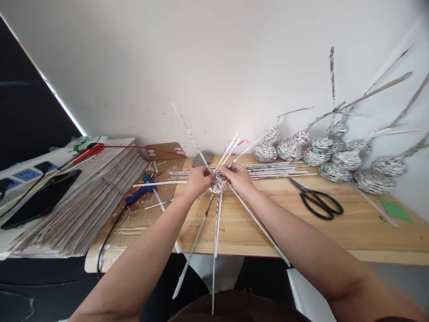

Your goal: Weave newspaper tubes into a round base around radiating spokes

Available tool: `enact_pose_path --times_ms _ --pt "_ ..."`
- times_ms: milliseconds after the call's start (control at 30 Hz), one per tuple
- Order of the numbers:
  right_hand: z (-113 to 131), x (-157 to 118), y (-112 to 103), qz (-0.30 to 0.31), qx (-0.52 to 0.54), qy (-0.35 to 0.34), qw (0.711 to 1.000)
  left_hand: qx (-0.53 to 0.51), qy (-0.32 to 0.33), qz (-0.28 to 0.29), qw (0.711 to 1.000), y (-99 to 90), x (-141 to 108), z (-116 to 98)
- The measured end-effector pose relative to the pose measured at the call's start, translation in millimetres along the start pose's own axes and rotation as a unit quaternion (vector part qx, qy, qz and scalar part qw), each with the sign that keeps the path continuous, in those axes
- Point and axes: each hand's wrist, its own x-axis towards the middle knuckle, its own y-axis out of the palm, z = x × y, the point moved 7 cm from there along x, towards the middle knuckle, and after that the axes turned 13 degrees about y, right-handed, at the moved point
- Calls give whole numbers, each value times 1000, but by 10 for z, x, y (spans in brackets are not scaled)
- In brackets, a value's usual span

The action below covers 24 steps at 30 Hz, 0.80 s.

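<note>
Between my hands, over the table, is a small woven base of rolled newspaper [216, 186] with several paper sticks radiating from it. My left hand [200, 179] pinches its left side, next to a stick pointing left. On the other side, the fingers of my right hand [237, 178] are closed on the weave near its upper right. A speckled stick [197, 246] hangs down toward my lap, and a longer one [256, 219] slants under my right forearm. The fingertips partly hide the centre of the weave.
Loose paper sticks [278, 170] lie behind my hands, near a grey stone [202, 158]. Black scissors [317, 199] rest at right, before several woven gourd shapes [290, 149]. At left are a blue glue gun [142, 190], a stack of newspaper [100, 192] and a power strip [27, 173].
</note>
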Motion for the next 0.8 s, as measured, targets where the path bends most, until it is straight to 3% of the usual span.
enact_pose_path --times_ms 167,333,433,533,667,800 --pt "30 -1 41 38 -55 -28 997 28 -7 16 999 -39 27 38" --pt "-103 72 -18 28 -78 79 993 -136 -41 -17 990 -174 79 121" --pt "-143 61 2 56 -30 140 988 -228 -49 -49 971 -300 122 100" --pt "-118 15 62 109 27 150 982 -277 -63 -87 955 -394 140 74" --pt "-75 -76 180 160 -77 82 981 -301 -74 -105 945 -333 92 73" --pt "63 -174 227 84 -257 -101 957 -328 -72 -102 936 -142 31 104"
